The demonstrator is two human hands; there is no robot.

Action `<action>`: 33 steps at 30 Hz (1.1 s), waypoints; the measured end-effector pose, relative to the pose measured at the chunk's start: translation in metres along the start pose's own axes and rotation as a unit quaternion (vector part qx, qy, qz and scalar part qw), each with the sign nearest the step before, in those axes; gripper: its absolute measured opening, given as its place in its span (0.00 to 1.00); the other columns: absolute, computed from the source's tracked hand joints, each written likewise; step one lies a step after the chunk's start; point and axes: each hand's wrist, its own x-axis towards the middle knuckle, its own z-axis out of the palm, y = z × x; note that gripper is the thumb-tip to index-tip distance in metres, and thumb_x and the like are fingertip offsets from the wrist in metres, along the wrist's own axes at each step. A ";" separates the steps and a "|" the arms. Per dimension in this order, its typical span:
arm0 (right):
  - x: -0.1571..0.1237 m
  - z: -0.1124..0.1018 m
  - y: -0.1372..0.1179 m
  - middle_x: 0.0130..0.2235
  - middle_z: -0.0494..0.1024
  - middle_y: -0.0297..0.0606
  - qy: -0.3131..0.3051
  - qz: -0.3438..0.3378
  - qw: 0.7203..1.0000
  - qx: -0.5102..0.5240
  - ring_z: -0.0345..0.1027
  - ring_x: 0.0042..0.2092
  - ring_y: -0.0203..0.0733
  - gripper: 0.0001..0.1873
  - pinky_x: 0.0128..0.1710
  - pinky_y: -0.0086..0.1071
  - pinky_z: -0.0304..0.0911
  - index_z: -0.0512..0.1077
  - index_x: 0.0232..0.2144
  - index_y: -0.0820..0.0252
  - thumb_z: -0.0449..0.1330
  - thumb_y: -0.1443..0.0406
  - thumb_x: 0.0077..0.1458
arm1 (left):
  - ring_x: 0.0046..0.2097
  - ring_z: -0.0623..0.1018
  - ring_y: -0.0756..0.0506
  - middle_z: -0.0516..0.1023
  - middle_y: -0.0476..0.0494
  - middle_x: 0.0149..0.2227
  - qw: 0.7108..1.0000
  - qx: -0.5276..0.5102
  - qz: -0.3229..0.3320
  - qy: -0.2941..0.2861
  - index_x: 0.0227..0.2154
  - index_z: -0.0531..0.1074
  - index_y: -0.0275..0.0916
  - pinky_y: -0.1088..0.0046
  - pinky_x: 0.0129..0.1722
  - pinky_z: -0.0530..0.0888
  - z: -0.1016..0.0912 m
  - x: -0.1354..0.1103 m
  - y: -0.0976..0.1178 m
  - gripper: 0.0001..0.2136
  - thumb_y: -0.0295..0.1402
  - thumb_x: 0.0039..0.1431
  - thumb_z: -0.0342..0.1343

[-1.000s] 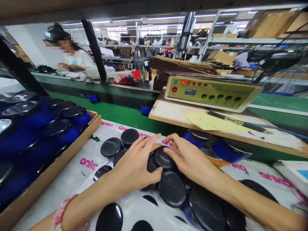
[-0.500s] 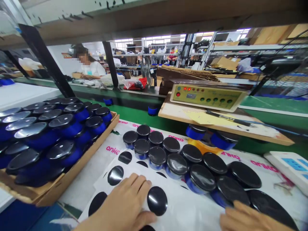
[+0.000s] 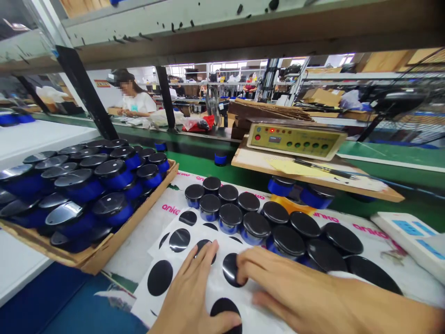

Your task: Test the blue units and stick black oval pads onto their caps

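Note:
Stacked white sheets [image 3: 142, 297] bearing black round stickers [image 3: 160, 277] lie on the bench before me. My left hand [image 3: 194, 283] rests flat on the top sheet, fingers stretched out and thumb apart. My right hand [image 3: 278, 283] reaches in from the right with bent fingers. Its fingertips touch the right edge of a shiny black round sticker [image 3: 231, 269], which still lies on the sheet. The right thumb is blurred and apart from the fingers. Just beyond the hands stand two rows of blue round containers with black tops [image 3: 255, 226].
At left a cardboard tray [image 3: 139, 218] holds many stacked blue containers with black tops. A control box [image 3: 295, 141] and a pen [image 3: 323, 169] sit on a raised wooden board [image 3: 375, 188]. A white device [image 3: 410, 241] lies at right. Across the line sits a person [image 3: 137, 102].
My right hand has moved left from the containers onto the sheet, its fingertips now at a sticker. The left hand stays on the sheet with its fingers more extended. The view has shifted slightly.

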 end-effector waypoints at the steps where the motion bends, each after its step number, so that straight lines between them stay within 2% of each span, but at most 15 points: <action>1: 0.020 0.004 -0.009 0.39 0.76 0.32 -0.046 -0.025 0.999 -0.011 0.71 0.41 0.37 0.16 0.45 0.27 0.67 0.71 0.39 0.49 0.60 0.73 0.49 | 0.59 0.60 0.28 0.60 0.30 0.60 1.000 0.000 0.003 0.001 0.60 0.51 0.32 0.45 0.53 0.68 0.000 0.001 0.001 0.48 0.44 0.36 0.65; 3: 0.049 0.011 -0.018 0.40 0.75 0.34 -0.099 -0.064 0.993 -0.012 0.70 0.44 0.40 0.17 0.47 0.30 0.66 0.71 0.39 0.52 0.60 0.75 0.48 | 0.59 0.61 0.27 0.60 0.28 0.59 1.000 -0.001 0.000 -0.001 0.60 0.52 0.29 0.45 0.53 0.68 -0.001 0.002 0.003 0.48 0.43 0.35 0.65; 6: 0.066 0.011 -0.014 0.38 0.76 0.32 -0.093 -0.069 0.993 0.012 0.70 0.43 0.39 0.14 0.43 0.29 0.67 0.72 0.36 0.51 0.61 0.74 0.48 | 0.57 0.63 0.26 0.62 0.25 0.58 1.000 -0.002 -0.016 0.001 0.60 0.51 0.28 0.46 0.50 0.71 0.000 0.004 0.003 0.50 0.41 0.32 0.67; 8: 0.068 0.010 -0.011 0.38 0.76 0.31 -0.093 -0.076 0.992 0.028 0.70 0.42 0.38 0.14 0.42 0.28 0.66 0.72 0.36 0.50 0.58 0.74 0.50 | 0.56 0.66 0.26 0.63 0.27 0.57 1.000 -0.001 -0.006 0.021 0.62 0.43 0.32 0.46 0.47 0.73 0.002 0.005 0.001 0.56 0.42 0.31 0.68; 11: 0.067 0.008 -0.015 0.37 0.76 0.33 -0.101 -0.109 0.989 0.008 0.70 0.41 0.40 0.14 0.42 0.31 0.66 0.72 0.36 0.51 0.56 0.74 0.51 | 0.55 0.69 0.29 0.64 0.29 0.57 0.996 0.000 0.048 0.073 0.63 0.24 0.36 0.49 0.47 0.74 0.011 0.006 -0.006 0.63 0.46 0.34 0.67; 13: 0.063 0.006 -0.021 0.36 0.76 0.35 -0.118 -0.144 0.981 -0.053 0.70 0.40 0.41 0.13 0.41 0.32 0.65 0.73 0.35 0.53 0.54 0.74 0.53 | 0.55 0.69 0.33 0.63 0.32 0.58 0.993 0.001 0.083 0.079 0.62 0.20 0.36 0.53 0.52 0.71 0.017 0.004 -0.012 0.60 0.46 0.41 0.63; 17: 0.045 -0.013 -0.027 0.32 0.76 0.35 -0.130 -0.167 0.970 -0.116 0.68 0.35 0.41 0.11 0.36 0.32 0.64 0.72 0.32 0.54 0.52 0.73 0.58 | 0.57 0.68 0.42 0.62 0.41 0.60 0.994 0.020 0.076 0.070 0.62 0.21 0.40 0.61 0.59 0.63 0.025 -0.002 -0.017 0.44 0.32 0.57 0.52; 18: 0.041 -0.021 -0.024 0.31 0.75 0.35 -0.103 -0.142 0.980 -0.094 0.67 0.33 0.40 0.10 0.35 0.32 0.64 0.71 0.32 0.53 0.52 0.71 0.59 | 0.57 0.68 0.43 0.63 0.42 0.59 0.995 0.021 0.071 0.071 0.63 0.22 0.42 0.61 0.60 0.62 0.024 -0.002 -0.017 0.43 0.29 0.58 0.51; 20: 0.040 -0.035 -0.012 0.30 0.74 0.34 -0.018 -0.035 0.999 -0.028 0.66 0.31 0.39 0.07 0.32 0.32 0.63 0.69 0.31 0.53 0.53 0.65 0.60 | 0.56 0.70 0.42 0.65 0.44 0.58 0.996 0.003 0.057 0.062 0.63 0.25 0.45 0.63 0.57 0.66 0.012 0.001 -0.015 0.45 0.31 0.56 0.55; 22: 0.049 -0.043 0.006 0.28 0.71 0.33 0.057 0.099 0.992 0.046 0.63 0.28 0.38 0.10 0.28 0.31 0.61 0.67 0.29 0.54 0.55 0.57 0.59 | 0.54 0.72 0.39 0.67 0.44 0.57 0.997 -0.024 0.021 0.063 0.64 0.31 0.50 0.62 0.52 0.71 -0.008 0.016 -0.012 0.49 0.37 0.49 0.63; 24: 0.067 -0.041 0.026 0.25 0.68 0.32 0.081 0.184 0.973 0.113 0.61 0.27 0.37 0.16 0.25 0.30 0.58 0.66 0.27 0.56 0.54 0.52 0.57 | 0.56 0.69 0.36 0.66 0.43 0.58 0.996 -0.028 0.002 0.087 0.63 0.36 0.51 0.58 0.51 0.71 -0.029 0.040 -0.011 0.51 0.42 0.42 0.66; 26: 0.087 -0.030 0.045 0.27 0.67 0.32 0.092 0.191 0.966 0.149 0.61 0.30 0.37 0.18 0.29 0.30 0.59 0.65 0.25 0.57 0.53 0.51 0.57 | 0.60 0.62 0.36 0.65 0.42 0.58 0.993 -0.016 0.042 0.105 0.63 0.37 0.49 0.51 0.57 0.63 -0.044 0.069 -0.012 0.49 0.42 0.45 0.65; 28: 0.102 -0.016 0.058 0.33 0.67 0.34 0.121 0.175 0.966 0.148 0.62 0.37 0.39 0.17 0.40 0.35 0.60 0.65 0.24 0.58 0.53 0.53 0.58 | 0.62 0.59 0.36 0.63 0.41 0.59 0.991 -0.015 0.096 0.095 0.63 0.36 0.46 0.47 0.60 0.55 -0.048 0.095 -0.015 0.48 0.43 0.46 0.63; 30: 0.109 -0.006 0.067 0.39 0.66 0.36 0.141 0.174 0.964 0.145 0.60 0.44 0.42 0.16 0.50 0.40 0.55 0.66 0.23 0.58 0.53 0.55 0.57 | 0.61 0.59 0.37 0.62 0.40 0.59 0.989 -0.031 0.119 0.085 0.63 0.36 0.45 0.47 0.61 0.52 -0.041 0.111 -0.020 0.48 0.44 0.46 0.63; 33: 0.109 0.001 0.072 0.42 0.65 0.37 0.120 0.199 0.959 0.165 0.58 0.48 0.44 0.16 0.54 0.45 0.51 0.67 0.22 0.57 0.53 0.55 0.56 | 0.59 0.62 0.37 0.66 0.39 0.56 0.987 -0.070 0.107 0.093 0.62 0.38 0.43 0.50 0.59 0.57 -0.025 0.118 -0.028 0.48 0.43 0.45 0.64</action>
